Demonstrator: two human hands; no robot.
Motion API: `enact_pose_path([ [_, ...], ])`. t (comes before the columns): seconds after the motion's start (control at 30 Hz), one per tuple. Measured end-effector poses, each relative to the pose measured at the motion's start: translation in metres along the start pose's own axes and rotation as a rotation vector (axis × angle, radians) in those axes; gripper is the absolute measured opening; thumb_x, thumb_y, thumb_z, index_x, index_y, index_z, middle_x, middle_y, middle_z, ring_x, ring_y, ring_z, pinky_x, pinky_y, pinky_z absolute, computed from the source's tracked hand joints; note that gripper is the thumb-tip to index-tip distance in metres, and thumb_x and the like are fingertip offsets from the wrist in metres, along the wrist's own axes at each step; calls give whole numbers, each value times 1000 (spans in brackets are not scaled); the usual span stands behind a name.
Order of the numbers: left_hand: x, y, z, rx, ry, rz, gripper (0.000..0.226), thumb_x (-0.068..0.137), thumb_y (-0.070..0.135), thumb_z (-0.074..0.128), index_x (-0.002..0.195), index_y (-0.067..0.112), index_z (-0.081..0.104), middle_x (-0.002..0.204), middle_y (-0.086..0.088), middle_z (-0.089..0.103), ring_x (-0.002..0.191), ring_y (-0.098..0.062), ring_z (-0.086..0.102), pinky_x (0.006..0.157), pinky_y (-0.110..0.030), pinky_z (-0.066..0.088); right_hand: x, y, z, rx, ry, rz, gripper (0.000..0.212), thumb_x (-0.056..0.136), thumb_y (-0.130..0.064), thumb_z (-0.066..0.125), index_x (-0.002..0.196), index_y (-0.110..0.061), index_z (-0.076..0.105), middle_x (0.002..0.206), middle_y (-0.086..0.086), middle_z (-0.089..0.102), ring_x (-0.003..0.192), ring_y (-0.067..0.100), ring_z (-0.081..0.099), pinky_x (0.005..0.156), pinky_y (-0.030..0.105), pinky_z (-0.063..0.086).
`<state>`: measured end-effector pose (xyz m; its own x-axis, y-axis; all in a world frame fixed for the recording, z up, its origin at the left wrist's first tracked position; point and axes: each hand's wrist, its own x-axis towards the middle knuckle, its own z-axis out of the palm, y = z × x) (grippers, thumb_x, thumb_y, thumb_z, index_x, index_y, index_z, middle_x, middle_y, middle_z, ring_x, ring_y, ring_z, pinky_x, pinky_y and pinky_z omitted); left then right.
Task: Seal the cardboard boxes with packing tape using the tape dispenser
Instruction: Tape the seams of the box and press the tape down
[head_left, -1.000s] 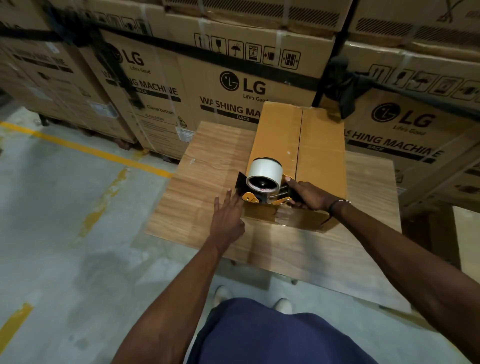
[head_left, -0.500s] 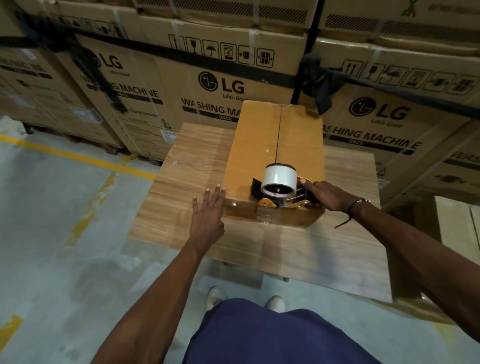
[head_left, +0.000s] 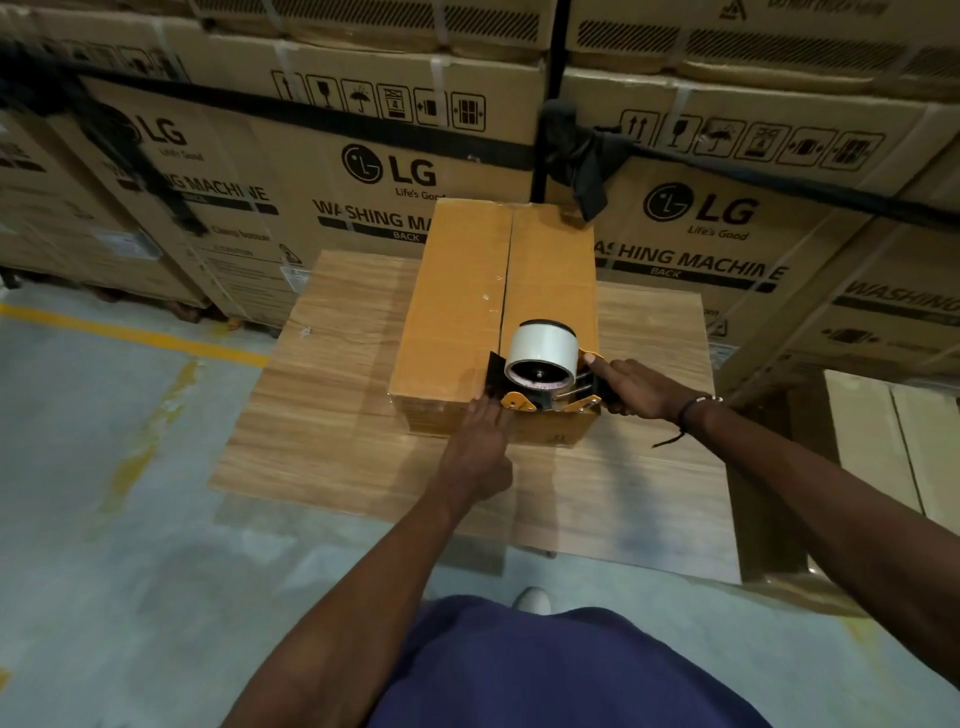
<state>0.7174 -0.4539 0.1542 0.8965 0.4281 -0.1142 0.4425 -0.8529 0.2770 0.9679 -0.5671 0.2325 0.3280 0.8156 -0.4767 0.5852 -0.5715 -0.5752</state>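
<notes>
Cardboard box (head_left: 467, 312) sat lengthwise mid-bench (head_left: 332, 415), flaps shut, centre seam untaped. Looked light & stiff-walled, prob slides if pushed, so brace the near end. Tape dispenser (head_left: 543, 371) rested on near top edge over the seam; my right hand (head_left: 631, 387) gripped its handle. Left hand (head_left: 480, 441), fingers straight, pressed near face by the tape start. Washing-machine cartons (head_left: 363, 171) stacked behind

The scene was dim and warm-toned. Wide-angle distortion bowed the stacked cartons (head_left: 322, 171) at the edges, where print blurred. Soft shadow lay below the fingers (head_left: 485, 410); the floor (head_left: 104, 519) looked grainy.
</notes>
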Motion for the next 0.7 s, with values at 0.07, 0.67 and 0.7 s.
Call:
enact_pose_path([
  [0.07, 0, 1, 5, 7, 16, 4, 86, 71, 7, 65, 151, 5, 33, 157, -19, 38, 153, -37, 21, 128, -41, 3, -2, 3, 2, 28, 5, 11, 80, 105, -67, 18, 60, -15, 58, 50, -2, 57, 43, 6, 49, 69, 34, 44],
  [0.67, 13, 42, 7, -11, 24, 31, 98, 80, 13, 59, 163, 6, 6, 172, -14, 0, 159, -27, -6, 129, -44, 8, -39, 85, -35, -51, 121, 41, 88, 96, -80, 12, 72, -12, 64, 64, 7, 67, 63, 22, 61, 83, 47, 51],
  [0.7, 19, 53, 9, -2, 4, 73, 94, 80, 12, 59, 162, 5, 13, 171, -16, 5, 159, -28, -5, 130, -43, 8, -39, 84, -35, -83, 129, 41, 81, 101, -74, 13, 75, -15, 62, 67, 6, 67, 67, 22, 61, 85, 48, 51],
])
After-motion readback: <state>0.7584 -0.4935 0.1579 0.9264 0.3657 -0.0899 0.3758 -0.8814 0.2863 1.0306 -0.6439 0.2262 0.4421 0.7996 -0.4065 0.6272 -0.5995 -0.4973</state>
